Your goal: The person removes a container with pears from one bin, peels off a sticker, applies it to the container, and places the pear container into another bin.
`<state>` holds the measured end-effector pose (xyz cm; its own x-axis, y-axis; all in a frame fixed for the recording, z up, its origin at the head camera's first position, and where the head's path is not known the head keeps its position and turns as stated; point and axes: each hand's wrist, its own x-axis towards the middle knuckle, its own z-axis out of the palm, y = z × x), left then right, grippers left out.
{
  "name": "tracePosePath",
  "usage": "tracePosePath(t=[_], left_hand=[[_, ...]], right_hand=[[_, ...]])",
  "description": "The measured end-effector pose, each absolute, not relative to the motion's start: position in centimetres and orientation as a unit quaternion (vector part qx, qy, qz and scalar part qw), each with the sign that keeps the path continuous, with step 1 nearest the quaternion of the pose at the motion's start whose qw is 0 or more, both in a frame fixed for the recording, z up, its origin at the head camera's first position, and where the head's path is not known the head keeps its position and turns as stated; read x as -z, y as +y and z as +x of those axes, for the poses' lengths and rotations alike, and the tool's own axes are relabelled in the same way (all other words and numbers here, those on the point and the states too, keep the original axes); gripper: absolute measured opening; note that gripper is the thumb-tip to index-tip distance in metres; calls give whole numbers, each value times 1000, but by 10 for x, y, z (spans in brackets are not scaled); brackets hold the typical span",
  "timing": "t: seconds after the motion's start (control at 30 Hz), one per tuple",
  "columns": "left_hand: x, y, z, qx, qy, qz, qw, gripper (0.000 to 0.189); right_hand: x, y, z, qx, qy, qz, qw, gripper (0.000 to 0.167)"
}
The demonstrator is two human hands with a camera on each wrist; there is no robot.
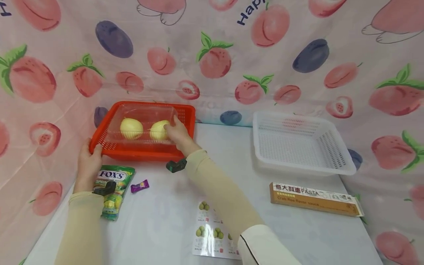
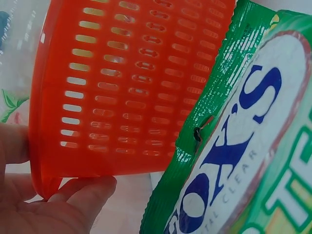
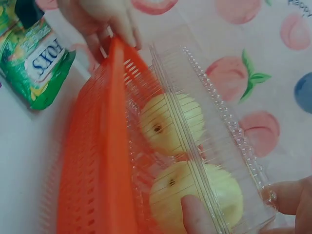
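"Peach-printed sheeting (image 1: 198, 33) backs that white tabletop (image 1: 159, 221). Where's the clear box (image 1: 145, 127)?"

"Within the rim of the red basket (image 1: 142, 155), it seems, with two pale yellow fruits (image 1: 131, 128) inside. I can't tell whether it rests on the basket's bottom."

"And the fingers?"

"Right hand (image 1: 180, 134): pinching the box near the basket's right end. Left hand (image 1: 88, 162): curled round the basket's near left corner."

"How far along, then?"

"Box and basket have been brought together, I'd judge; letting go of both isn't done yet. Going in or coming out, I couldn't say."

"Anything else held?"

"No. Just in front of the basket lie a green Fox's bag (image 1: 119, 176), at its left end, and a purple sweet (image 1: 140, 186); a printed sheet (image 1: 212, 239) lies farther forward. Well to its right are a white basket (image 1: 298, 166) and, nearer us, a pasta box (image 1: 314, 200)."
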<state>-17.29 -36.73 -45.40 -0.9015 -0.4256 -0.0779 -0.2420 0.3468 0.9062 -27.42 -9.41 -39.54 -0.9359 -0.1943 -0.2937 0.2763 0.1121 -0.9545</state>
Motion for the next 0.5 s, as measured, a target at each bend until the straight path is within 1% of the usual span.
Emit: tracePosePath(t=[0.17,0.5], left_hand=[[454,-368,-173,532,-818,203,84,67],[454,-369,-172,532,-819,202,76,70]], right_hand=[[383,-81,-272,650,740,18,172,67],[356,-48,-266,661,727,-14,183,67]])
